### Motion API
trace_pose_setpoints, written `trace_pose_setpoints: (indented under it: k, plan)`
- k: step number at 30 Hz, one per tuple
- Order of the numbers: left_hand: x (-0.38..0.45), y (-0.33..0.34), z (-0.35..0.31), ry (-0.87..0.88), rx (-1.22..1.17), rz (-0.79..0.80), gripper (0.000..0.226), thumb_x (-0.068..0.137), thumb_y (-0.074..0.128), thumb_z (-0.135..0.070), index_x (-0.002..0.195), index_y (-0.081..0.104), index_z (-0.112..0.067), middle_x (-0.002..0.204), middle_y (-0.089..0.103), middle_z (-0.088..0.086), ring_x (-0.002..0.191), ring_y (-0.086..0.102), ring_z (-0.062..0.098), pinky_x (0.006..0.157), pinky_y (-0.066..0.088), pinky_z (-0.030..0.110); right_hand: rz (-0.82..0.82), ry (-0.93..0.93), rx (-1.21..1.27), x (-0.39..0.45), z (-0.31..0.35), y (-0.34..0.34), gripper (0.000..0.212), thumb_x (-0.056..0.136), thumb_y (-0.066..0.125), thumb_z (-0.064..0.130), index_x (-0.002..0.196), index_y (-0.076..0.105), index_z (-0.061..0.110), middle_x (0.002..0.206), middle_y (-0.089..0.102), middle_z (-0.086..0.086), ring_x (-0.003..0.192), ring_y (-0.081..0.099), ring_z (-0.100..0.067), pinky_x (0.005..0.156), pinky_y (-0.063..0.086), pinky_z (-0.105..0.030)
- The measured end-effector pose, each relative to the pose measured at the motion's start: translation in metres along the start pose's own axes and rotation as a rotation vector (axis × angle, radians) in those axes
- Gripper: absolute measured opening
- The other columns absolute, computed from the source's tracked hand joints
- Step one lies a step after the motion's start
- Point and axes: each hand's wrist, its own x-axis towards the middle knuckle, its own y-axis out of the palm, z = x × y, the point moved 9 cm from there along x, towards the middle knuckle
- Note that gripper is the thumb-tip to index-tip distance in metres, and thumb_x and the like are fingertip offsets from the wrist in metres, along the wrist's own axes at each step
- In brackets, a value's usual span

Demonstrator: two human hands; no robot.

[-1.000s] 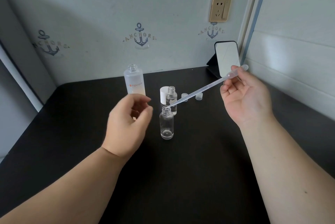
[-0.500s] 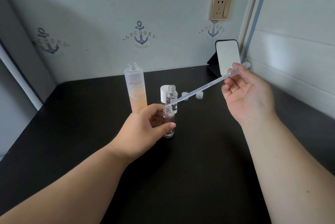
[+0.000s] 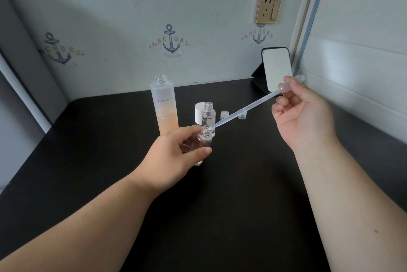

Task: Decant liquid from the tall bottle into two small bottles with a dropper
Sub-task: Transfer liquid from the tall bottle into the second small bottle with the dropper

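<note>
Dropper (image 3: 246,112) tip enters near small bottle (image 3: 203,139); tall bottle (image 3: 165,108) upright behind.

Dropper (image 3: 253,107) tip rests in held small bottle's (image 3: 203,139) mouth.

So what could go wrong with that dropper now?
1. The dropper comes in at a slant, its tip just at the narrow mouth of the small bottle. A squeeze by the right hand could drip onto the black table.
2. The left hand holds that bottle close to the uncapped tall bottle; a bump might tip it over.
</note>
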Motion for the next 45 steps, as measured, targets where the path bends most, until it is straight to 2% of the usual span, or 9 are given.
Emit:
trace_pose_setpoints:
  k: [3,7,15,23,30,34,38,42,45]
  plan:
    - [0.0004,0.0,0.0024,-0.007,0.011,0.002,0.041,0.083,0.08,-0.038,0.122,0.068,-0.04,0.102,0.073,-0.015,0.096,0.07,0.009,0.095,0.055,0.039,0.002,0.005,-0.003,0.0005,-0.0004,0.0003,0.008,0.092,0.067,0.01,0.092,0.074,0.008,0.074,0.068,0.0,0.053,0.047,-0.01,0.053,0.041,-0.019]
    - [0.0006,0.0005,0.0039,-0.019,0.002,0.012,0.046,0.08,0.077,-0.044,0.125,0.068,-0.035,0.103,0.074,-0.012,0.098,0.071,0.013,0.095,0.055,0.043,0.013,0.009,0.003,0.0026,-0.0013,0.0003,0.008,0.093,0.066,0.009,0.095,0.073,0.007,0.074,0.067,0.0,0.051,0.041,-0.009,0.051,0.038,-0.018]
    - [0.0012,-0.0012,0.0047,-0.035,0.013,0.012,0.043,0.085,0.08,-0.037,0.126,0.068,-0.034,0.104,0.073,-0.013,0.099,0.07,0.01,0.096,0.055,0.041,0.025,-0.008,-0.002,0.0044,-0.0002,0.0003,0.009,0.095,0.064,0.007,0.094,0.073,0.006,0.075,0.068,-0.001,0.047,0.04,-0.008,0.049,0.036,-0.017]
    - [0.0005,-0.0005,0.0031,-0.031,-0.022,0.009,0.036,0.085,0.081,-0.029,0.118,0.07,-0.036,0.101,0.074,-0.013,0.097,0.071,0.011,0.095,0.056,0.041,0.029,-0.027,-0.037,0.0019,0.002,0.0015,0.008,0.097,0.062,0.004,0.094,0.07,0.006,0.074,0.066,-0.001,0.047,0.038,-0.007,0.05,0.035,-0.016]
    - [0.0009,-0.0005,0.0037,-0.025,-0.066,0.013,0.032,0.083,0.083,-0.025,0.111,0.07,-0.035,0.101,0.075,-0.011,0.097,0.072,0.011,0.095,0.057,0.04,-0.017,-0.004,-0.024,0.0026,-0.0015,-0.0024,0.008,0.092,0.068,0.011,0.091,0.075,0.009,0.077,0.067,-0.001,0.055,0.049,-0.012,0.054,0.042,-0.019]
    - [0.0013,0.0011,0.0043,-0.029,-0.118,0.029,0.034,0.076,0.081,-0.034,0.108,0.069,-0.04,0.104,0.076,-0.009,0.1,0.072,0.012,0.097,0.056,0.041,-0.022,0.014,0.004,0.0016,-0.0027,-0.0021,0.012,0.09,0.071,0.013,0.083,0.08,0.009,0.078,0.069,-0.002,0.057,0.056,-0.013,0.056,0.046,-0.022]
    - [0.002,0.0026,0.0053,-0.03,-0.152,0.048,0.04,0.074,0.08,-0.036,0.11,0.067,-0.046,0.106,0.076,-0.01,0.102,0.072,0.01,0.097,0.056,0.04,-0.02,0.032,0.056,0.0005,-0.005,-0.0015,0.013,0.091,0.069,0.012,0.088,0.08,0.006,0.078,0.07,-0.003,0.061,0.062,-0.014,0.057,0.049,-0.022]
    - [0.0025,0.0043,0.0072,-0.028,-0.188,0.06,0.04,0.075,0.08,-0.033,0.113,0.069,-0.037,0.107,0.076,-0.008,0.104,0.072,0.011,0.098,0.055,0.041,-0.022,0.047,0.078,0.0005,-0.0065,-0.0014,0.013,0.093,0.068,0.012,0.094,0.077,0.003,0.081,0.072,-0.005,0.063,0.063,-0.015,0.058,0.05,-0.023]
    - [0.0019,0.0001,0.0056,0.009,-0.203,0.032,0.039,0.074,0.077,-0.038,0.112,0.069,-0.037,0.107,0.076,-0.006,0.103,0.072,0.015,0.096,0.056,0.04,-0.025,0.052,0.089,0.0003,-0.0067,-0.0023,0.013,0.092,0.069,0.012,0.092,0.078,0.003,0.082,0.071,-0.006,0.064,0.063,-0.015,0.059,0.051,-0.023]
